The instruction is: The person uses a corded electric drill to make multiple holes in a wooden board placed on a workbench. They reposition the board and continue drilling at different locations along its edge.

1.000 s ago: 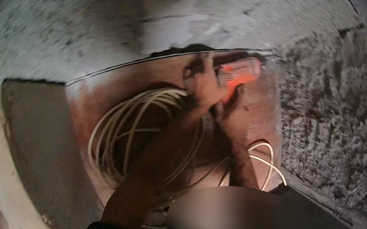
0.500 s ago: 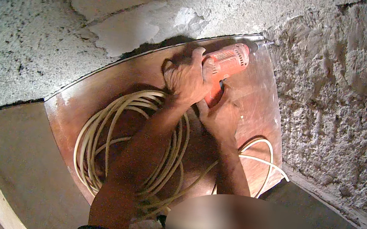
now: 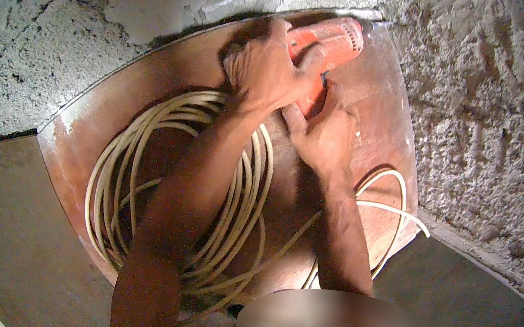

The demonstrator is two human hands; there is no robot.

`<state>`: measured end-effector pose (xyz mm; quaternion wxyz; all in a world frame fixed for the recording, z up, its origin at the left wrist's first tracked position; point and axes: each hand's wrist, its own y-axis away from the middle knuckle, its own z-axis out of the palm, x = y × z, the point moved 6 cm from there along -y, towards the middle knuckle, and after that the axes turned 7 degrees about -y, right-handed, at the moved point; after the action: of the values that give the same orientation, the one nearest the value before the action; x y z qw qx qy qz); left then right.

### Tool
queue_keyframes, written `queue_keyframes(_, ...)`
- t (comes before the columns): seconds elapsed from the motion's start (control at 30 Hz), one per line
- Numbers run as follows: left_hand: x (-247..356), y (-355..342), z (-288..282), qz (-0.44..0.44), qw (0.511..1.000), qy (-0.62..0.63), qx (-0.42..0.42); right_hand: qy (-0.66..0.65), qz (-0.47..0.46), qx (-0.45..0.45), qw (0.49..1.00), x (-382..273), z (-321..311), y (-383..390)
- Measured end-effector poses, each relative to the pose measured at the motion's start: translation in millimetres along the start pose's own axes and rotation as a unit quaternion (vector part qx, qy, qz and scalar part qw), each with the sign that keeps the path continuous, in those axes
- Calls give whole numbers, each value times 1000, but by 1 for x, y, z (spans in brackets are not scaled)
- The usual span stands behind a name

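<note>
Both my hands hold a dusty red power drill, its front end turned toward the upper right where the two walls meet. My left hand is closed round the drill's body from the left side. Lower down, my right hand grips its handle; part of the handle is hidden by the fingers. A thin bit seems to reach from the chuck to the corner, but its tip is hard to make out. Under my arms, a coil of cream-coloured cable lies on a reddish-brown board.
Rough, pitted wall rises on the right. A patchy plastered wall runs along the far left side. A looser loop of cable lies by my right forearm. Grey floor shows beside the board. A blurred patch covers the lower middle.
The view has shifted, so the drill, board and cable sit higher in the picture. My hands stay on the drill, and its front end still points to the corner.
</note>
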<state>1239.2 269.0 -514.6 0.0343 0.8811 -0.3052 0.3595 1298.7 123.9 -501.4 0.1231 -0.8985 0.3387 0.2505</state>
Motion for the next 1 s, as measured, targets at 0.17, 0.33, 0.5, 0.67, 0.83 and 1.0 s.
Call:
queue_keyframes(0.17, 1, -2, 3, -1, 1000, 11, -7, 1, 43, -37, 998, 8, 7, -1)
queue_keyframes(0.33, 4, -5, 5, -6, 998, -14, -57, 43, 12, -6, 999, 3, 6, -4)
queue_keyframes(0.5, 7, -7, 4, -11, 994, -48, -96, 32, 41, -14, 999, 5, 9, -6)
queue_keyframes(0.67, 5, -11, 4, -13, 990, -62, -123, 43, 7, 3, 999, 3, 6, -10)
queue_keyframes(0.83, 3, -12, 2, -26, 997, -9, -77, 7, 16, -9, 1000, 6, 2, -8)
queue_keyframes(1.0, -1, -10, 8, -45, 996, 5, -80, 22, 27, -24, 999, 11, 5, -6)
